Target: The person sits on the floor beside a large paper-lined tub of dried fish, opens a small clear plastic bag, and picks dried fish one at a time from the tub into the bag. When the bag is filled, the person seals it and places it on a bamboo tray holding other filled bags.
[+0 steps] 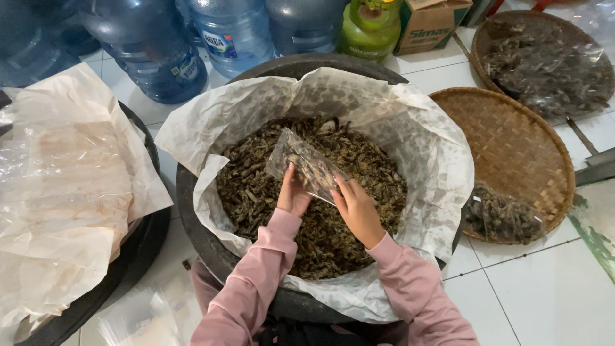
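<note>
Basin [192, 224], dark and paper-lined, holds a heap of dried brown pieces [256, 186]. Above the heap's centre sits a small clear bag [306, 168], partly filled and tilted. Filling would go best with the bag's mouth kept low over the basin. Left hand [293, 195] pinches the bag's near edge, fingers closed; right hand [356, 210] grips its lower corner, fingers curled

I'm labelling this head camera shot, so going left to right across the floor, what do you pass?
Paper-lined dark tub → big dark basin lined with white paper, full of dried dark pieces, where left hand and right hand hold a clear plastic bag → round woven tray holding a filled bag.
</note>
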{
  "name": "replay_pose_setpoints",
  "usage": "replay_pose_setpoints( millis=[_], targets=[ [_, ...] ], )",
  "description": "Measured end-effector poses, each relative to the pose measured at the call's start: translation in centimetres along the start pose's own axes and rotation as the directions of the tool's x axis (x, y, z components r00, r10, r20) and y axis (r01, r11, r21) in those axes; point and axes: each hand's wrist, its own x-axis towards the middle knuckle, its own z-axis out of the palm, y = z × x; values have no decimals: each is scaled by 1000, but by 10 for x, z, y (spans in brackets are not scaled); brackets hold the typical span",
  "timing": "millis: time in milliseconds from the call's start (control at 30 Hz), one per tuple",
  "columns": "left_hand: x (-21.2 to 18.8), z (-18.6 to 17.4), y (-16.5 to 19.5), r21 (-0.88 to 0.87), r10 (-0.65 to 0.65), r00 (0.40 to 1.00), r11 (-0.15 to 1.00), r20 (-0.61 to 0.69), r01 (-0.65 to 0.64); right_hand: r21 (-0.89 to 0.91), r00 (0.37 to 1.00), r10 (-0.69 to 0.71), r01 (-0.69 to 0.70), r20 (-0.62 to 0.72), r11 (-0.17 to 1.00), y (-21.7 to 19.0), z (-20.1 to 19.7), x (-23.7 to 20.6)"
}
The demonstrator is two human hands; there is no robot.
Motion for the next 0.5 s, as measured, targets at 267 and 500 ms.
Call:
replay_pose_setpoints(
  millis=[267,500],
  targets=[
    [-6,7,-12,137,72,997,988,-19,-69,-143,983,83,-107,-166,984,4,7,-5],
    [-3,4,-9,43,63,997,997,42,-65,-132,980,-25,-1,-196,991,-1,1,0]
  ],
)
